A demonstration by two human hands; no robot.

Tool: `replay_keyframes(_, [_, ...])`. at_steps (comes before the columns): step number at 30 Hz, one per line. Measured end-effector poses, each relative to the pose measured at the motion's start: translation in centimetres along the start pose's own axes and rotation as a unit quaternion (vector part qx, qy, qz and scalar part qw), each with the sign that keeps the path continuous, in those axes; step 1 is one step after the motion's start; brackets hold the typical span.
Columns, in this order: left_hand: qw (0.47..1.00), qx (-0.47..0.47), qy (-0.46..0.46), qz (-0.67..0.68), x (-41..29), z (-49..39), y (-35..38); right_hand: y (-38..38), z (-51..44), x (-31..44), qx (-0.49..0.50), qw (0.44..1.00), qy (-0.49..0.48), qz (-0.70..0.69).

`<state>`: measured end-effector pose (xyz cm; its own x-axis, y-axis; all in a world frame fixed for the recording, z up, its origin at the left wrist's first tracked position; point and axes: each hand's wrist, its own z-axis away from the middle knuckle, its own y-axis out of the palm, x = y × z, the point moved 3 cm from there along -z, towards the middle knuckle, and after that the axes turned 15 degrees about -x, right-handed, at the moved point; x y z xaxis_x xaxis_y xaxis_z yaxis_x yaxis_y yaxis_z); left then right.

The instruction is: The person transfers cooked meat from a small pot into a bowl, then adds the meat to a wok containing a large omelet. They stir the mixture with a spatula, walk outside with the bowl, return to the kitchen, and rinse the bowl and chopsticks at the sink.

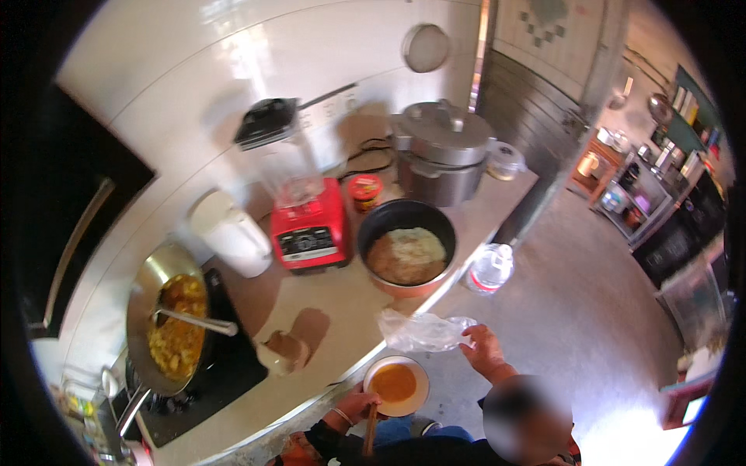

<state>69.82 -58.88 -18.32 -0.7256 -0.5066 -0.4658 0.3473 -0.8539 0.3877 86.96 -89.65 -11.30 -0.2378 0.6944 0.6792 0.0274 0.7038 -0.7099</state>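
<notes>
My left hand (356, 405) holds a bowl (424, 387) of orange-brown liquid by its rim. A pair of wooden chopsticks (370, 431) is also held at that hand, pointing down toward my body. My right hand (485, 350) pinches the end of a clear plastic bag (422, 332), which reaches over the front edge of the counter (326, 349). Beyond the bag stands a dark-lined pot (364, 233) with pale and brown food inside. A blurred patch hides part of what lies beside my right forearm.
Left, a wok (137, 320) of cooked food with a ladle (204, 321) sits on a black stove (227, 361). A red blender (312, 233), white pitcher (233, 233), pressure cooker (443, 169) and small jar (285, 352) share the counter. A plastic bottle (492, 268) is beyond its edge.
</notes>
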Motion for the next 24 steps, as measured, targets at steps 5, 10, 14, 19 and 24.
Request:
replay_keyframes(5, [0.986,0.101,0.079,-0.103,-2.4,-1.9,6.7,-10.7,5.5,-7.0,-0.128,0.978,0.140,0.089])
replay_keyframes(10, [0.990,0.117,-0.034,-0.072,-2.9,-4.7,18.1,-19.5,10.8,-13.4,-0.266,0.945,0.188,0.018])
replay_keyframes(14, [0.978,0.140,-0.067,-0.143,-1.2,-5.9,29.3,-27.4,15.8,-18.5,-0.378,0.884,0.258,-0.092])
replay_keyframes(19, [0.941,0.229,-0.069,-0.240,3.6,-6.9,42.2,-36.7,22.3,-25.8,-0.500,0.818,0.257,-0.125])
replay_keyframes(24, [0.911,0.276,-0.092,-0.292,9.6,-11.0,52.8,-42.9,24.8,-30.2,-0.539,0.819,0.197,-0.009])
